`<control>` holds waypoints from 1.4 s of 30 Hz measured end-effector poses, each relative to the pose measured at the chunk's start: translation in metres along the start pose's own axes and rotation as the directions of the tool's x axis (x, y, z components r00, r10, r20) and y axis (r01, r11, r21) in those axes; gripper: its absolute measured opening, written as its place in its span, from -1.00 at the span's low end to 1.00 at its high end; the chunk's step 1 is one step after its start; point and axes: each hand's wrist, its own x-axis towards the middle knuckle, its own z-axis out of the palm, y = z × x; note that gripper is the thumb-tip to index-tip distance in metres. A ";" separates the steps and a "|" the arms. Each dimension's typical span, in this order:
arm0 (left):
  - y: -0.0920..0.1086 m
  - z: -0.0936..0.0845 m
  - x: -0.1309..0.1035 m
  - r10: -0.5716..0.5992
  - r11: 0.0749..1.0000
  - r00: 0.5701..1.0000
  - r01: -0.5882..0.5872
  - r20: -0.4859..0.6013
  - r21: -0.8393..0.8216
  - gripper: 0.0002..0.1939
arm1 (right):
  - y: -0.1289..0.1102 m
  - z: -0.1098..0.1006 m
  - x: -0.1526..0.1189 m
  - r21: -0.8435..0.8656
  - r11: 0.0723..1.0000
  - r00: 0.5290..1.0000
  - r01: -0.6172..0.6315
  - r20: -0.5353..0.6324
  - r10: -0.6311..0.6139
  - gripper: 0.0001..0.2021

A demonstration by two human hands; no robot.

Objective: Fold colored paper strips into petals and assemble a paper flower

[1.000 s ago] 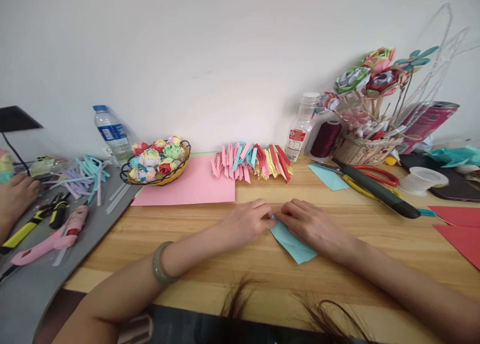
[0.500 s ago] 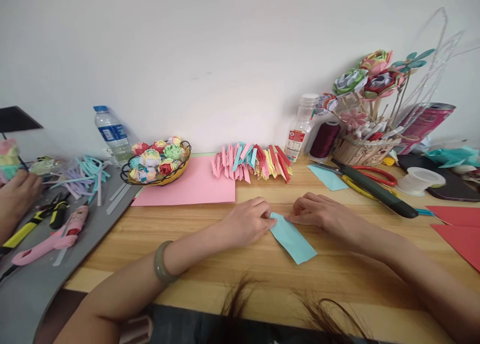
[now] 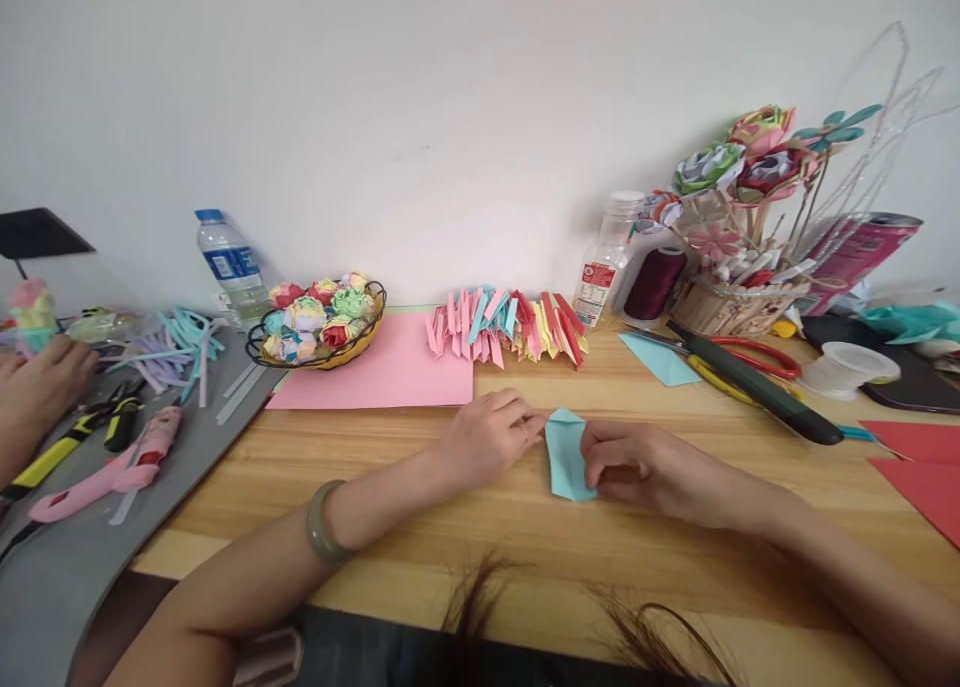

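A light blue paper piece with a small fold at its top end rests on the wooden table, nearly upright in the view. My right hand pinches its right edge, fingers curled. At the paper's upper left, my left hand lies with bent fingers, its fingertips beside the paper's edge; whether they touch it is unclear. Behind both hands stands a row of folded pink, blue, red and yellow strips.
Pink sheets and a basket of paper flowers lie back left. A cutter, scissors and red paper are on the right. Another person's hand is at far left, near a pink glue gun.
The blue paper has turned from slanting to nearly upright. My right hand has moved down along its right edge, and my left hand has come off its top corner.
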 end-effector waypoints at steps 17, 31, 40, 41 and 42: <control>0.018 -0.003 -0.006 0.124 0.991 0.989 -0.119 0.082 -0.063 -0.75 | 0.012 0.019 0.010 -0.068 0.981 0.958 -0.182 -0.235 0.161 -0.83; 0.020 -0.003 -0.009 0.132 0.990 0.979 -0.124 0.154 -0.066 -0.78 | 0.013 0.024 0.017 -0.129 0.936 0.925 -0.328 -0.246 0.290 -0.83; 0.023 -0.007 -0.005 0.019 0.993 0.988 -0.001 0.150 -0.117 -0.74 | 0.015 0.024 0.018 -0.147 0.926 0.922 -0.348 -0.235 0.309 -0.84; 0.024 -0.007 -0.005 0.003 0.994 0.986 0.016 0.167 -0.110 -0.73 | 0.016 0.024 0.018 -0.150 0.928 0.923 -0.342 -0.237 0.302 -0.84; 0.025 -0.008 -0.005 -0.012 0.994 0.982 0.031 0.186 -0.104 -0.72 | 0.017 0.025 0.018 -0.152 0.930 0.926 -0.334 -0.239 0.293 -0.86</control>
